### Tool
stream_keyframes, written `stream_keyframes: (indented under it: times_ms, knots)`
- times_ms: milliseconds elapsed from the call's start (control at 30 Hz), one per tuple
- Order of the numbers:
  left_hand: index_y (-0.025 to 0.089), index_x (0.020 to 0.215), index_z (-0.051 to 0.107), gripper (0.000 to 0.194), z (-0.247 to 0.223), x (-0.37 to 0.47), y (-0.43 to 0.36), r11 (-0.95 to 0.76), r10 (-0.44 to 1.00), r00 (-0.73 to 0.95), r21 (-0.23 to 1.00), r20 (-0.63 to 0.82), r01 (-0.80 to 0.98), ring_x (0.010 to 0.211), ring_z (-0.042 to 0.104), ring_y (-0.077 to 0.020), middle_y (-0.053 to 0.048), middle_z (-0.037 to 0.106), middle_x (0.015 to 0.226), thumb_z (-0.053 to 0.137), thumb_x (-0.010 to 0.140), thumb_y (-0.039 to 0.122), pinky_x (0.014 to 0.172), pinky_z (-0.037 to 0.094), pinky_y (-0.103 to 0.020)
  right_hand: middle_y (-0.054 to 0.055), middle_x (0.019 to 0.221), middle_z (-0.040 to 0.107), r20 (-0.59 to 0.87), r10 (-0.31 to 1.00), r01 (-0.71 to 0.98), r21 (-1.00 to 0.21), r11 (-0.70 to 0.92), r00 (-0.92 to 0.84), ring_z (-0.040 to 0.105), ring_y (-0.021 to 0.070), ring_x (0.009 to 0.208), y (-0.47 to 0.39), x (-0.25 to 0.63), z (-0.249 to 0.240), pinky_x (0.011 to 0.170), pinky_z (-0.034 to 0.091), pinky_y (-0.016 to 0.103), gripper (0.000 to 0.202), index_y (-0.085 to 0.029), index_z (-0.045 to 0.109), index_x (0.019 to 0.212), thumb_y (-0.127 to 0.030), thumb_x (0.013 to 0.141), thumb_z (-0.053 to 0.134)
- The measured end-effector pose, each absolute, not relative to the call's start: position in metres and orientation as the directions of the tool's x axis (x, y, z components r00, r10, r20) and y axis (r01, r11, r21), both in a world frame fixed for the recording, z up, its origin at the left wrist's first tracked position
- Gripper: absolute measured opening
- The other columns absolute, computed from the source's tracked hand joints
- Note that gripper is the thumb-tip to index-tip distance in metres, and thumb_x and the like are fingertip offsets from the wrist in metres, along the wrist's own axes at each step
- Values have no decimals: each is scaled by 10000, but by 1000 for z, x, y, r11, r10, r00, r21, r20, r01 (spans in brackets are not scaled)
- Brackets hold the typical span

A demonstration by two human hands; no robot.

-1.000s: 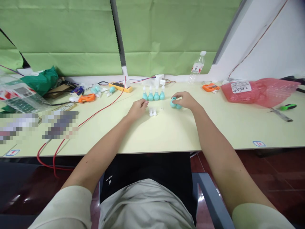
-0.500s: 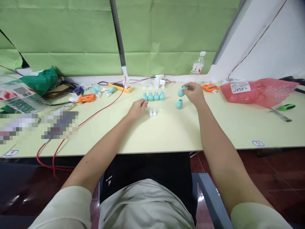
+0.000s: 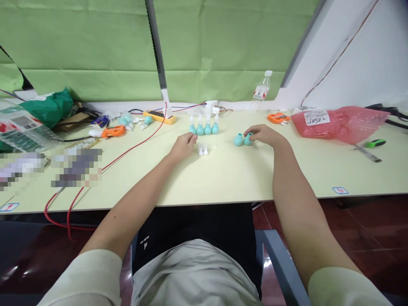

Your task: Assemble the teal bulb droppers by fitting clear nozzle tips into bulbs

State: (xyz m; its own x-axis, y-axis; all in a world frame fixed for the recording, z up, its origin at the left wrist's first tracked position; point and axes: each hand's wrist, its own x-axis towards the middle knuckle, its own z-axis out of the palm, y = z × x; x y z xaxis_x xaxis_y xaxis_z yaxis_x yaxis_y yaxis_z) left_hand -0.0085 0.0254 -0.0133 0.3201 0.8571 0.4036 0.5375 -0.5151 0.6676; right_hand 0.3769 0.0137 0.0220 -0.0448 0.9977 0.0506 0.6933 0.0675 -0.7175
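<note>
My right hand (image 3: 262, 134) has its fingers around a teal bulb (image 3: 248, 139) that stands upright on the table (image 3: 216, 182). Just left of it is another upright teal bulb (image 3: 238, 140) with an open neck. My left hand (image 3: 185, 144) rests on the table with its fingers drawn together; whatever they may hold is hidden. Beside that hand stand two small white pieces (image 3: 203, 150), with tiny pale bits (image 3: 215, 146) to their right. Behind them several teal bulbs with clear white tips (image 3: 207, 128) form a row.
A clear bottle (image 3: 261, 91) and orange tool (image 3: 278, 117) are at the back right, near a pink bag (image 3: 341, 123) and green-handled tool (image 3: 375, 143). On the left are a yellow meter (image 3: 159, 117), an orange tool (image 3: 114, 131) and a red cable (image 3: 134, 147).
My right hand has lowered the teal bulb from the air to the table, beside the other open bulb. My left hand has stayed nearly where it was.
</note>
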Motion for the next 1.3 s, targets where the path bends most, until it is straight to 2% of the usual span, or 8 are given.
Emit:
stream_keyframes:
  times_ms: [500, 633, 700, 833, 933, 1033, 1133, 1300]
  knots:
    - [205, 873, 648, 353, -14, -8, 24, -509, 860, 323, 682, 395, 524, 805, 641, -196, -62, 724, 921, 423, 1012, 438, 732, 488, -306, 37, 1033, 771, 50, 993, 692, -713, 112, -110, 670, 237, 903, 13, 371, 23, 794, 525, 347, 347, -241, 792, 986, -186, 657, 694]
    - [205, 874, 648, 354, -14, -7, 25, -506, 862, 312, 687, 398, 521, 791, 638, -193, -63, 723, 914, 430, 1012, 449, 726, 484, -307, 49, 1091, 763, 6, 995, 690, -720, 77, -104, 676, 247, 946, 15, 372, 22, 801, 526, 355, 345, -245, 790, 1041, -229, 718, 669]
    - [205, 866, 643, 359, -15, -8, 27, -499, 866, 295, 691, 403, 522, 779, 636, -191, -63, 723, 901, 433, 1012, 458, 716, 479, -307, 67, 1091, 762, 74, 996, 687, -721, 89, -51, 673, 263, 990, 16, 368, 23, 827, 526, 378, 297, -227, 791, 1012, -254, 769, 623]
    - [207, 840, 634, 373, -17, -10, 34, -485, 873, 251, 701, 418, 523, 756, 627, -187, -64, 722, 874, 429, 1014, 465, 695, 470, -306, 103, 1017, 756, 413, 906, 699, -675, 237, 92, 679, 272, 979, 19, 340, 24, 920, 530, 436, 225, -178, 757, 951, -250, 797, 609]
    - [204, 843, 638, 372, -18, -10, 39, -471, 880, 220, 714, 421, 517, 731, 616, -186, -68, 716, 859, 426, 1013, 457, 677, 465, -310, 122, 1098, 738, 573, 820, 711, -573, 407, -7, 679, 275, 1037, 26, 308, 26, 972, 535, 440, 219, -179, 730, 977, -204, 778, 640]
    - [202, 841, 632, 359, -18, -10, 41, -473, 878, 207, 717, 431, 512, 721, 611, -185, -69, 713, 859, 433, 1010, 448, 672, 460, -317, 132, 1213, 715, 561, 818, 694, -537, 478, -129, 660, 292, 1140, 44, 280, 30, 1016, 530, 458, 335, -194, 701, 1137, -198, 804, 661]
    - [201, 823, 623, 360, -17, -9, 39, -476, 876, 206, 717, 436, 509, 718, 609, -185, -68, 711, 853, 435, 1011, 444, 674, 460, -319, 175, 1320, 673, 532, 838, 757, -498, 424, -119, 602, 344, 1249, 73, 263, 37, 1066, 490, 506, 458, -163, 662, 1257, -201, 803, 705]
    - [202, 827, 628, 357, -15, -11, 37, -481, 873, 202, 717, 444, 505, 727, 619, -194, -70, 709, 848, 428, 1020, 428, 687, 469, -329, 124, 1070, 729, 430, 902, 799, -554, 233, 35, 654, 325, 1094, 112, 246, 43, 1044, 487, 507, 198, -176, 711, 1009, -193, 812, 715]
